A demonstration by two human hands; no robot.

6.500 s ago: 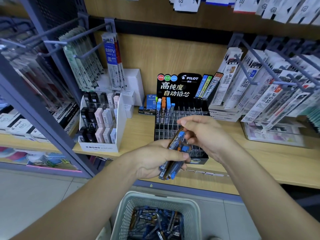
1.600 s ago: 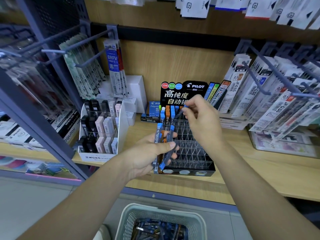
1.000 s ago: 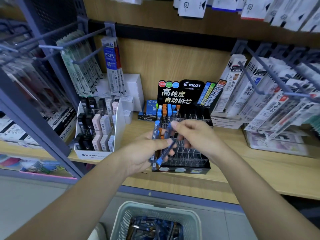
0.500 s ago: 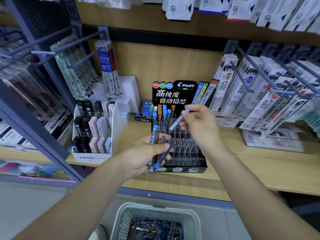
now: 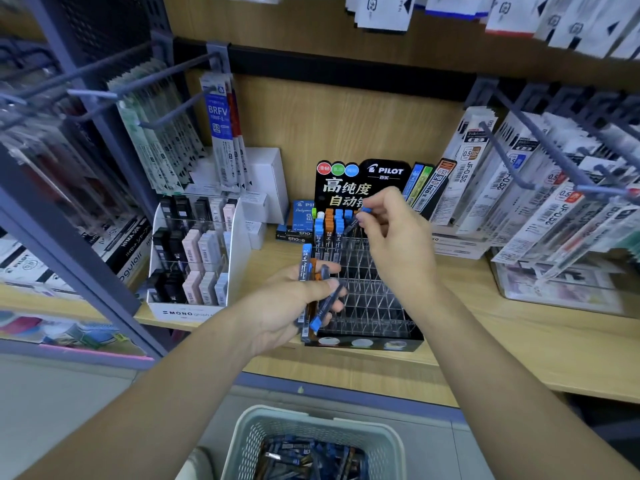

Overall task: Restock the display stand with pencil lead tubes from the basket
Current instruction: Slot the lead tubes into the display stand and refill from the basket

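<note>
A black Pilot display stand (image 5: 367, 320) with clear slotted compartments sits on the wooden shelf. Several blue- and orange-capped lead tubes (image 5: 329, 226) stand in its back left slots. My right hand (image 5: 398, 244) pinches one blue-capped lead tube (image 5: 358, 218), tilted, over the back row beside those tubes. My left hand (image 5: 294, 306) grips a bundle of lead tubes (image 5: 315, 292) in front of the stand's left side. A pale green basket (image 5: 242, 441) on the floor below holds several more tubes (image 5: 308, 459).
A white Mono eraser display (image 5: 194, 258) stands left of the stand. Refill packs hang on hooks at left (image 5: 221, 133) and right (image 5: 519, 174). A clear tray (image 5: 554, 289) sits on the shelf at right. The shelf's front edge (image 5: 381, 375) runs above the basket.
My right hand took one tube from the bundle in my left hand and has carried it up to the stand's back row. My left hand has stayed in place with the bundle.
</note>
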